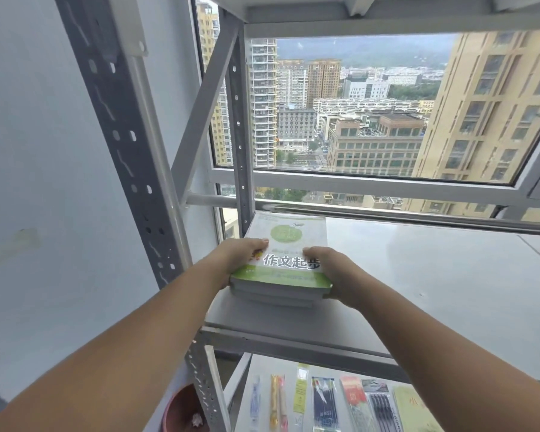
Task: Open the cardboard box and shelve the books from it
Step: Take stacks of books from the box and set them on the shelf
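A stack of books (289,241), the top one white and green with black characters, lies flat at the left end of a grey metal shelf (418,275). My left hand (242,254) grips the stack's left side, thumb on the top cover. My right hand (331,269) grips its right front corner, thumb on the cover and fingers under the edge. The cardboard box is out of view.
A grey perforated upright (128,145) stands just left of the stack, with a diagonal brace behind it. Behind the shelf is a window onto city buildings. The shelf below holds several packs of pens (325,403). A pink bowl (181,410) sits low at the left.
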